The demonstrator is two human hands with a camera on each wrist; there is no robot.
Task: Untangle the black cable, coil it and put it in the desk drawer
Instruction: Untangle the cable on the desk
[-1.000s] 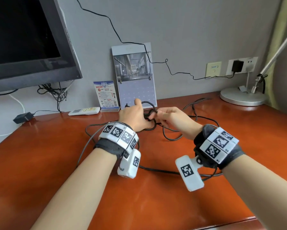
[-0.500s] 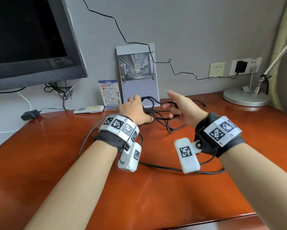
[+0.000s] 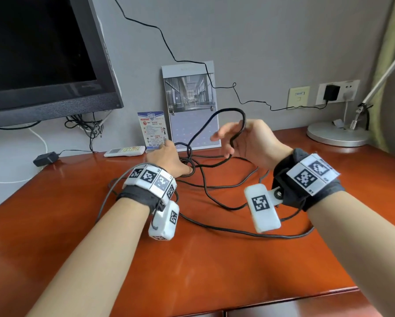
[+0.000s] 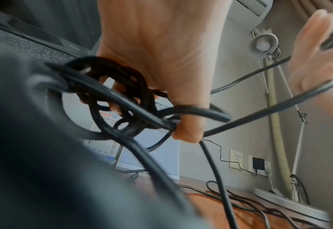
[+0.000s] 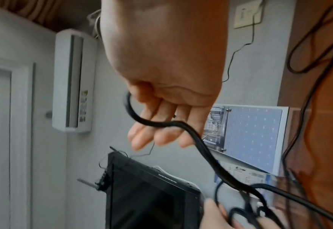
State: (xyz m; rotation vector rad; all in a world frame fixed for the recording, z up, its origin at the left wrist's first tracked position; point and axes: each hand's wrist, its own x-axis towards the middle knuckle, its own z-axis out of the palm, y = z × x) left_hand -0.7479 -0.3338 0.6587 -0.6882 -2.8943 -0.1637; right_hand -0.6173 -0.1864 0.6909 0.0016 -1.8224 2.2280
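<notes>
hotel-style room, wooden desk (image 3: 192,259), wall-mounted tv (image 3: 43,53), desk lamp (image 3: 338,133), air conditioner (image 5: 73,80), info card (image 3: 154,130)

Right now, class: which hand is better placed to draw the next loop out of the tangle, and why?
Probably the right hand: it is raised off the desk with a cable loop draped across its straight fingers. The left hand grips the knot, anchoring it.

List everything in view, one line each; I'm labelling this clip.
black cable: one, black, tangled over desk, loop lifted
desk: one, reddish-brown
monitor: one, black, left on wall
calendar: one, grey, against wall
info card: one, white-blue, beside calendar
remote: one, white, below monitor
lamp base: one, silver, far right
wall charger: one, black, in socket
left hand: grips cable bundle
right hand: fingers straight, loop draped over it
</notes>
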